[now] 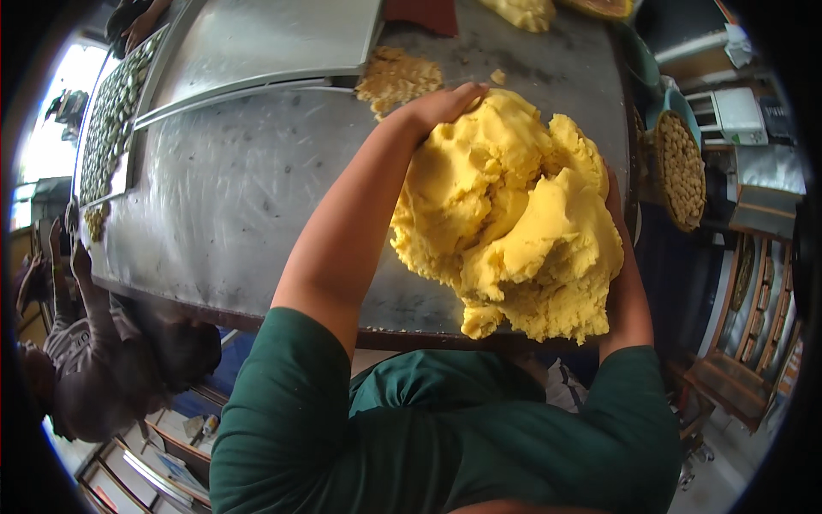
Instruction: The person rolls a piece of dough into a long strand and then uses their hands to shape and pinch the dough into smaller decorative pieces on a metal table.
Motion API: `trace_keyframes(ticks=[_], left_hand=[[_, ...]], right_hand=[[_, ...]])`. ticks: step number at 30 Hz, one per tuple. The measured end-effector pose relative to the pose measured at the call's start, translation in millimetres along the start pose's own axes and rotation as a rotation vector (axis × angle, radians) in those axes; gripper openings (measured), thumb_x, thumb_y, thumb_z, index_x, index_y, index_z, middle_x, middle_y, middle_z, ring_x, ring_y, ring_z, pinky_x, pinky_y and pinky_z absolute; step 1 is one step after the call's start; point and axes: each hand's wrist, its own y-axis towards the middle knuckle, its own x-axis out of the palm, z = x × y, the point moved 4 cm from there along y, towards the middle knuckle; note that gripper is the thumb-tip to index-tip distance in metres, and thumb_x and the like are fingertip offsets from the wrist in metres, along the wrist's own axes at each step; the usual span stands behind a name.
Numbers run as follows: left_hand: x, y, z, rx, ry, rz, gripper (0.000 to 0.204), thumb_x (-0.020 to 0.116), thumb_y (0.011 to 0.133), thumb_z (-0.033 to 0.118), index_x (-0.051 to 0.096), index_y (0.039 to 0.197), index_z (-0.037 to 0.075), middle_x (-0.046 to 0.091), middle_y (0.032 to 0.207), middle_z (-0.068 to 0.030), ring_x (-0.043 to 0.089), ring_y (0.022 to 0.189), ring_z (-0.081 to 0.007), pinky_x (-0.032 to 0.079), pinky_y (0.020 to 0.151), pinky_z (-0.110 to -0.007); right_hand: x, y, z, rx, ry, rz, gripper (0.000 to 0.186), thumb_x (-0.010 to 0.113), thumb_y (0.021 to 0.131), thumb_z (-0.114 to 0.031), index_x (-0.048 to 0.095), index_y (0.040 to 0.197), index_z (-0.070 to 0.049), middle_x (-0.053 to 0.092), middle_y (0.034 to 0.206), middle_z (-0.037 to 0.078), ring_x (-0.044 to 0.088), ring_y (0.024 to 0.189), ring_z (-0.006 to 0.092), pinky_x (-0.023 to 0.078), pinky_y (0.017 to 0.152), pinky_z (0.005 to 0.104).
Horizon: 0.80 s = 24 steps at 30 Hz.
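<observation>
A large lump of yellow dough [522,223], cracked and ragged at its lower edge, is between my two hands over the near side of the metal table [231,206]. My left hand [449,106] curves over the dough's far left side, some fingers hidden behind it. On the right, my right hand [613,193] presses against the dough's side. Its fingers are mostly out of sight behind the lump. Just beyond my left hand lies a flat, crumbly tan patch of dough [399,79], with a small crumb next to it.
A large metal sheet [265,43] covers the far left of the table. Beyond it is a tray of small rounded pieces [116,111], with other people nearby. More yellow dough [524,12] sits at the far edge. On the right stand a basket of pale pieces [682,171] and wooden racks.
</observation>
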Motion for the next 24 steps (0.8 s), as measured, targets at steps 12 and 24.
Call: trace_keyframes(ticks=[12,24], left_hand=[[12,-150,-91,-0.114,-0.556,0.430,0.062,0.045,0.106,0.053,0.058,0.142,0.005,0.067,0.116,-0.0069,0.059,0.093,-0.0130,0.048,0.082,-0.027],[-19,-134,-85,-0.057,-0.360,0.362,0.049,0.043,0.107,0.039,0.061,0.138,0.005,0.070,0.115,-0.0127,0.068,0.098,-0.0178,0.054,0.089,-0.034]], right_hand=[[30,58,25,0.285,-0.437,-0.098,0.058,0.038,0.109,-0.045,0.055,0.142,-0.001,0.067,0.130,0.013,0.066,0.116,0.0239,0.052,0.100,0.0356],[-124,-107,67,-0.299,-0.091,-0.075,0.093,0.013,0.100,-0.074,0.023,0.162,-0.005,0.026,0.168,0.013,0.025,0.155,0.0296,0.018,0.128,0.0450]])
